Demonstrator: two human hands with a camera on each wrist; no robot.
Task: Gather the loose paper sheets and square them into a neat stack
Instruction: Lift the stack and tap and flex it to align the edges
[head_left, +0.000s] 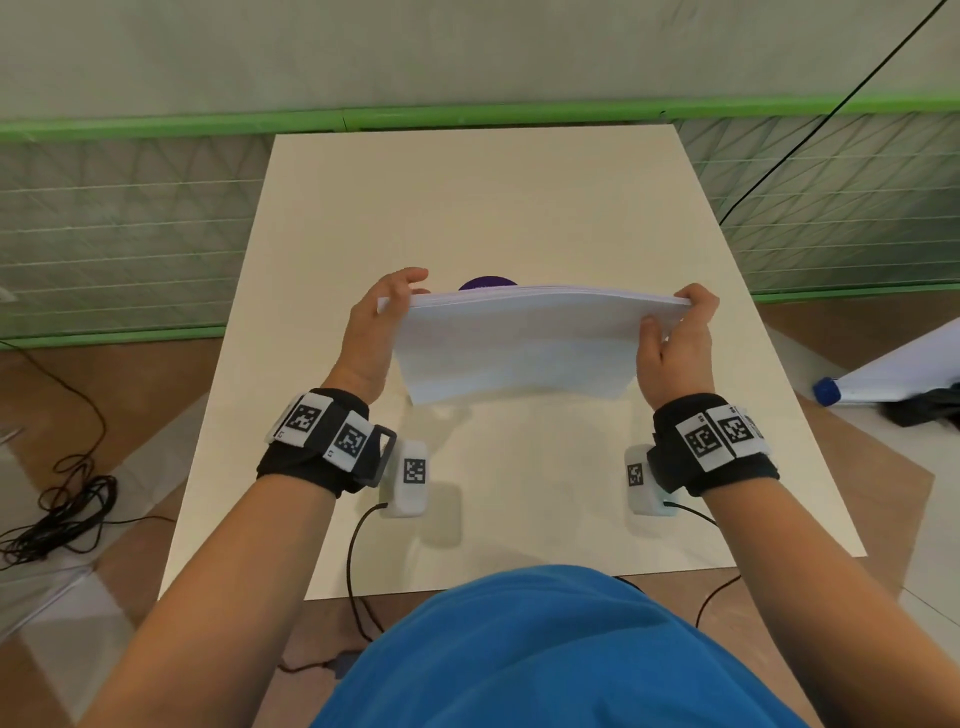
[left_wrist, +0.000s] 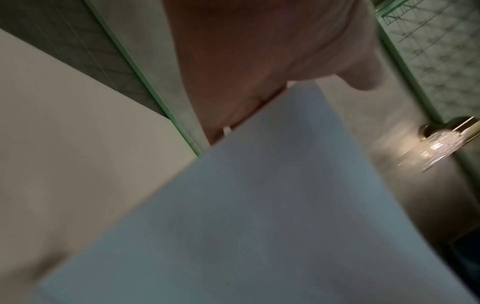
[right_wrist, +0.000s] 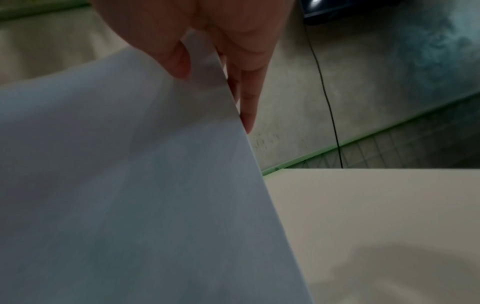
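- Head view: left hand (head_left: 376, 327) and right hand (head_left: 675, 343) each pinch one short side of the paper stack (head_left: 519, 348), held on edge above the table (head_left: 467, 208); the lower edge sags between the grips. Advise loosening both pinches and tapping that edge down.
- Left wrist view: stack (left_wrist: 246, 205) runs below the hand; fingers hidden.
- Right wrist view: thumb (right_wrist: 176, 61) lies on the near face, fingers (right_wrist: 249, 102) behind.

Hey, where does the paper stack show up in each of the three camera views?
Head: the paper stack is at centre, above the table, held between the left hand and right hand.
Left wrist: it fills the lower right.
Right wrist: it fills the left.
Shared landmark: the cream table.
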